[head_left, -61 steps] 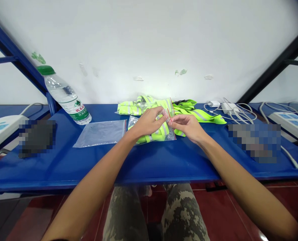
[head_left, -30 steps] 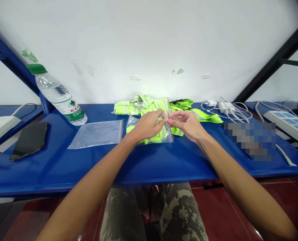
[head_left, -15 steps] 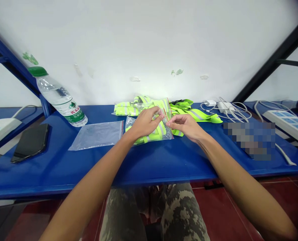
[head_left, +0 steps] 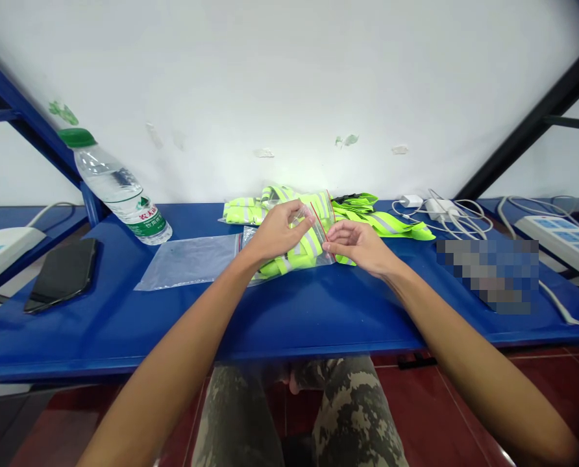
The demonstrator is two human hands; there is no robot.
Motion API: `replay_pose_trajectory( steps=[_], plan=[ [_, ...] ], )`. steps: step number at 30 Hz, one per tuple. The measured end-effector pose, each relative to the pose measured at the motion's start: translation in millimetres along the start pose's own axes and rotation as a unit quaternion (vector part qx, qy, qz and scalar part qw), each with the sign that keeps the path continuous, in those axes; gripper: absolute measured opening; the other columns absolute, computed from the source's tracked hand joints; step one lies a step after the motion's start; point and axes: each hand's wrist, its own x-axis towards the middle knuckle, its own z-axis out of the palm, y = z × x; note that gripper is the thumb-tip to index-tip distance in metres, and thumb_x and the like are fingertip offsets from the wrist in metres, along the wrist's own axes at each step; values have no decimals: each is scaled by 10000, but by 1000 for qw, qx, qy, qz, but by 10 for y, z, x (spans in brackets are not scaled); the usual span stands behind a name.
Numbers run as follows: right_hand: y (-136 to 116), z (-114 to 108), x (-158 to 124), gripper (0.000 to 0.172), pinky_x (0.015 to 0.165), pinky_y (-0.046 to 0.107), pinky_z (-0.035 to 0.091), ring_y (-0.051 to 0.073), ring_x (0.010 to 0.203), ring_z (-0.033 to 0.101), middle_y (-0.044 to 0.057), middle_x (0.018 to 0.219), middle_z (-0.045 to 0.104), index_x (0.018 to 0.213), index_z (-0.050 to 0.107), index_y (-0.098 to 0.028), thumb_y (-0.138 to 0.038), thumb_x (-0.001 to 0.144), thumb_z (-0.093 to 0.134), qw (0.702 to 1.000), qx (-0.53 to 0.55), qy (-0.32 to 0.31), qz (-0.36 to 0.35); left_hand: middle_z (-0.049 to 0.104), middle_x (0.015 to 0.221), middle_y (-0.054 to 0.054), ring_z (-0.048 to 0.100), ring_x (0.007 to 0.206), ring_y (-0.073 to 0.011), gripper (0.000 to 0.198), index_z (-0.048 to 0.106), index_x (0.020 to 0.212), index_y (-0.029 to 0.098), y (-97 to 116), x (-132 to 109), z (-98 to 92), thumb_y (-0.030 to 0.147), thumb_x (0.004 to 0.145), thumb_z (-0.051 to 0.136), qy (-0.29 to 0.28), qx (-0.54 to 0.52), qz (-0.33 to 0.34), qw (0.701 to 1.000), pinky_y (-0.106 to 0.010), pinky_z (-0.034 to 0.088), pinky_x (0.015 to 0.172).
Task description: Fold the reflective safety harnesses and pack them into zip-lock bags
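Observation:
A clear zip-lock bag [head_left: 324, 260] with a red seal line lies on the blue table, holding folded neon-yellow reflective straps [head_left: 296, 261]. My left hand [head_left: 280, 232] reaches over the bag, thumb and fingers closed on its plastic near the upper end of the mouth. At the lower part of the red seal, my right hand [head_left: 360, 248] pinches the bag's edge between thumb and forefinger. Left of the hands, a flat zip-lock bag [head_left: 187, 261] lies on the table. Behind are more bagged yellow straps [head_left: 245, 211] and loose yellow strapping [head_left: 384, 224] with a black part.
A water bottle [head_left: 119, 188] with a green cap stands at the left, near a black phone [head_left: 61, 274]. White chargers and cables [head_left: 440, 211] lie at the back right, behind a blurred-out object [head_left: 494, 275]. Power strips [head_left: 562, 240] sit at the sides.
My right fingers have moved slightly along the bag's red seal, and the bag's mouth has tilted a little. Both hands stay on the same bag. The view has shifted slightly.

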Motion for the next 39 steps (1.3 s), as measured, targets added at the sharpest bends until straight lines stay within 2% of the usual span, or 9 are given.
replay_pose_trajectory(
  steps=[4, 8, 12, 15, 18, 23, 30, 36, 39],
  plan=[
    [14, 15, 4, 485, 602, 277, 484, 112, 600, 596, -31, 695, 640, 892, 549, -204, -324, 571, 892, 1000, 6, 10, -11, 628, 810, -9, 521, 737, -136, 131, 604, 812, 158, 48, -21, 22, 281, 851, 580, -10, -27, -2, 1000, -273, 415, 706],
    [46, 28, 4, 450, 613, 273, 475, 98, 605, 560, -36, 706, 608, 880, 534, -203, -289, 595, 871, 999, -13, 1, -38, 591, 750, 4, 479, 688, -124, 116, 580, 745, 159, 61, -21, 19, 229, 838, 576, -4, -13, 4, 1000, -271, 395, 686],
    [58, 46, 7, 411, 673, 285, 492, 106, 670, 585, -8, 775, 631, 866, 562, -192, -310, 611, 861, 998, -23, 22, -58, 544, 710, 23, 454, 678, -118, 118, 592, 755, 156, 66, -18, 12, 217, 848, 552, -7, -8, 19, 1000, -264, 368, 670],
    [65, 43, 16, 445, 715, 300, 504, 122, 716, 613, 10, 820, 657, 897, 569, -196, -349, 606, 869, 997, -10, 37, -62, 524, 704, 31, 451, 680, -119, 132, 594, 767, 159, 70, -26, 39, 231, 858, 530, -30, 3, 15, 999, -263, 347, 650],
    [79, 41, 21, 490, 695, 291, 499, 114, 681, 603, -5, 790, 647, 875, 553, -202, -337, 557, 901, 998, 4, 37, -52, 511, 706, 36, 445, 673, -119, 129, 595, 782, 166, 70, -33, 81, 241, 859, 523, -49, 20, 10, 999, -267, 332, 639],
    [97, 72, 6, 463, 662, 270, 483, 107, 676, 579, -15, 775, 618, 859, 536, -208, -335, 586, 888, 997, -7, 35, -75, 540, 719, 28, 477, 691, -122, 156, 597, 771, 161, 56, -30, 104, 261, 871, 531, -45, 23, 14, 999, -267, 343, 654],
    [98, 81, 11, 428, 685, 282, 498, 118, 715, 609, 1, 818, 644, 942, 528, -214, -365, 674, 825, 995, -18, 42, -91, 590, 763, 2, 526, 726, -148, 213, 609, 806, 156, 18, -27, 132, 319, 903, 512, -53, 43, -1, 998, -274, 365, 665],
    [98, 98, 15, 471, 686, 276, 498, 109, 686, 599, -25, 756, 618, 851, 502, -215, -312, 588, 881, 994, 4, 58, -92, 600, 781, -3, 531, 741, -153, 190, 607, 822, 162, 18, -30, 159, 311, 901, 520, -59, 46, 8, 997, -277, 374, 681],
    [94, 110, 10, 460, 704, 283, 505, 119, 718, 612, -15, 775, 628, 866, 517, -212, -295, 590, 874, 994, -1, 74, -83, 591, 786, -7, 525, 736, -147, 232, 583, 817, 164, 20, -22, 155, 329, 939, 476, -44, 27, 7, 999, -272, 374, 675]
  ],
)
